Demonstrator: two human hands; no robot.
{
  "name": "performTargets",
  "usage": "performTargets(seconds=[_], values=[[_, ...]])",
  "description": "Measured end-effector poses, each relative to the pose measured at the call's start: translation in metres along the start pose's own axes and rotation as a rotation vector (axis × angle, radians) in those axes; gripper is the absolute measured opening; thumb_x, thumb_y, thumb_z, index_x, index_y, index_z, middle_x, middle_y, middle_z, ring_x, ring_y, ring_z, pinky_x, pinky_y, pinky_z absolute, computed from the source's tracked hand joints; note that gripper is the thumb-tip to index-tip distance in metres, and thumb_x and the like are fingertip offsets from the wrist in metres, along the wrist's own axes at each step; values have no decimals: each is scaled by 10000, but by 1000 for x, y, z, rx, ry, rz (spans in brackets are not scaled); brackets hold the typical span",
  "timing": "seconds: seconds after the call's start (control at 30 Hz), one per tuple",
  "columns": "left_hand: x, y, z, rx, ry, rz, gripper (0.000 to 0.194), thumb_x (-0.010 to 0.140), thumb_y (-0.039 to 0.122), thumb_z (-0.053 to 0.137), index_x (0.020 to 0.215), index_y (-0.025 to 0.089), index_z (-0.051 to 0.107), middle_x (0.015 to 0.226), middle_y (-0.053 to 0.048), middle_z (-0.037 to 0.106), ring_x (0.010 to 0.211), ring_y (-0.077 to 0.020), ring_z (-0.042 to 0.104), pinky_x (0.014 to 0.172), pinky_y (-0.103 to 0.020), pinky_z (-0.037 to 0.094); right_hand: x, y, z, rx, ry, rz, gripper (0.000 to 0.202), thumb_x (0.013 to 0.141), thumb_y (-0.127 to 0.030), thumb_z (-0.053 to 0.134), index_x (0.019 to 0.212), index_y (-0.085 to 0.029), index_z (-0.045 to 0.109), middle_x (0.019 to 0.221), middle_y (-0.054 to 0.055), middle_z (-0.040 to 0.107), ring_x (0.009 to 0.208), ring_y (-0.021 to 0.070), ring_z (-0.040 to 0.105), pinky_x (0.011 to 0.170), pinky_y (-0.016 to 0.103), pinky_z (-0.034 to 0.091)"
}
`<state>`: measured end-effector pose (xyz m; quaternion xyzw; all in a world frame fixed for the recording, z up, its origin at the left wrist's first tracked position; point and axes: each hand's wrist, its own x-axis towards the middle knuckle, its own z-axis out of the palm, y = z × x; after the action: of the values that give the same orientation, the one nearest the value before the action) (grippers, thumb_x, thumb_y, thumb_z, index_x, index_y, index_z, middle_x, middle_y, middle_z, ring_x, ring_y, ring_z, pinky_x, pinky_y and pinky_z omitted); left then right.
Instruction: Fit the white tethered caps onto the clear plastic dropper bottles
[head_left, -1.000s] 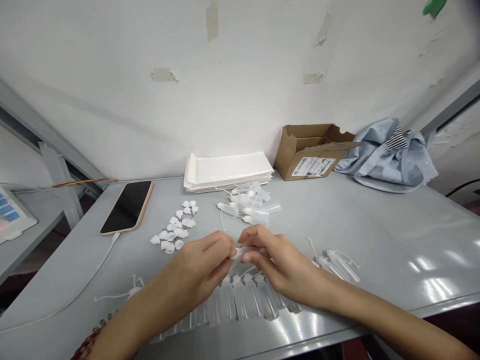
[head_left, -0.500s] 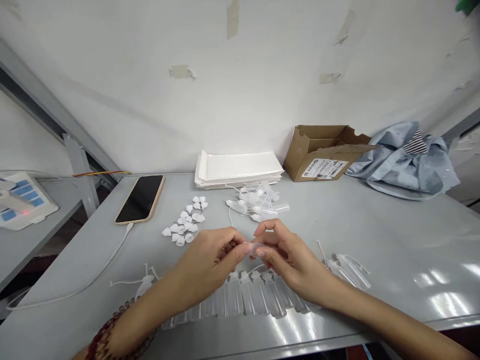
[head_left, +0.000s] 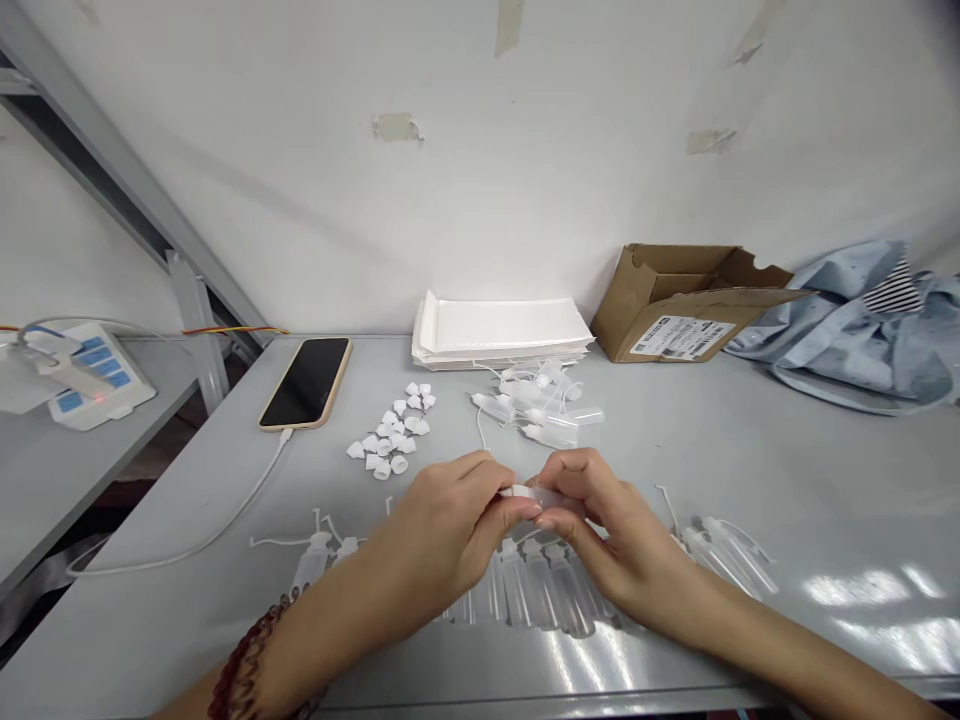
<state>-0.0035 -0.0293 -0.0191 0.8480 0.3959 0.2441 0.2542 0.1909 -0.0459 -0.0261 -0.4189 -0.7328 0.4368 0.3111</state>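
Note:
Above the front of the table, a small translucent plastic bottle (head_left: 553,498) with a white tip lies sideways between my hands. My left hand (head_left: 459,520) pinches it around the white tip end. Fingers and thumb of my right hand (head_left: 619,535) are wrapped round its body, covering part of it. Beneath my hands a row of similar bottles (head_left: 517,585) lies side by side, partly hidden by the left forearm. Small white cone-shaped caps (head_left: 390,432), some with thin metal needles, are scattered beyond my left hand. Farther back is a pile of bottles with white tips (head_left: 551,405).
A stack of white envelopes (head_left: 510,325) and an open cardboard box (head_left: 686,310) stand by the wall. Blue cloth (head_left: 847,330) lies at right. A phone (head_left: 307,383) with a white cable (head_left: 225,540) is at left. More bottles (head_left: 724,555) lie beside the right forearm.
The view has shifted so that things sit farther right. In my hands, the bottle's white tip and body now show more clearly, and my right fingers have closed further around it.

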Motion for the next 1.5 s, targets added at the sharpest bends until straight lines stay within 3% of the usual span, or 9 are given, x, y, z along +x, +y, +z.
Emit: performTargets(seconds=[0.23,0.33,0.53,0.63,0.73,0.87,1.03,1.17,1.5], values=[[-8,6,-6,-209,-10,261,71,926,190,530,988,185,564,823,-9,620,700,-108,539,632,-210,438,11,7,-20,914,-550,307,301,869,-310,614,942,-236,330,709,-30,615,422,29,359,383,150,281],[-7,9,-10,-255,-12,230,107,898,229,590,1000,199,583,845,5,633,699,-92,552,651,-198,445,9,7,-19,950,-554,270,311,877,-341,602,923,-246,310,688,-52,590,412,27,343,377,144,281],[0,7,-9,-185,-94,-159,380,968,360,378,643,184,463,524,71,387,479,-79,340,469,-218,286,-3,-2,-4,-108,-26,-136,124,934,-178,461,890,-227,356,773,-9,542,602,97,469,523,214,392],[3,7,-8,-216,-156,-235,437,977,334,302,568,182,333,521,64,339,483,-83,304,475,-236,265,-2,8,3,-588,135,-588,170,900,-41,372,944,-205,387,792,30,552,614,134,492,503,235,403],[5,10,-10,-281,-224,-288,437,968,383,327,578,186,358,515,64,394,480,-83,362,483,-231,297,-1,15,6,-853,209,-754,221,864,6,339,963,-174,419,786,58,548,614,159,487,481,247,389],[6,13,-15,-312,-271,-279,415,961,426,354,642,186,471,500,66,453,451,-79,391,461,-217,309,-5,7,1,-523,82,-486,188,887,-30,329,935,-206,373,806,27,537,644,132,491,529,231,405],[0,10,-16,-174,-277,-38,294,974,335,386,791,185,561,621,46,537,551,-91,464,531,-213,342,-5,-11,-16,188,-221,132,155,958,-231,419,830,-223,332,794,-12,529,667,96,439,585,228,357],[-6,3,-8,-9,-250,120,235,991,276,356,845,182,514,759,16,566,610,-107,481,549,-234,346,2,-11,-24,697,-444,360,294,942,-346,488,795,-230,260,707,-52,491,534,53,308,490,199,229],[6,-16,-12,205,57,97,186,938,222,476,1080,153,576,941,-53,641,863,-182,588,737,-299,456,11,2,-11,-371,-48,54,63,933,-193,385,888,-222,352,785,4,539,595,130,470,550,254,346]])
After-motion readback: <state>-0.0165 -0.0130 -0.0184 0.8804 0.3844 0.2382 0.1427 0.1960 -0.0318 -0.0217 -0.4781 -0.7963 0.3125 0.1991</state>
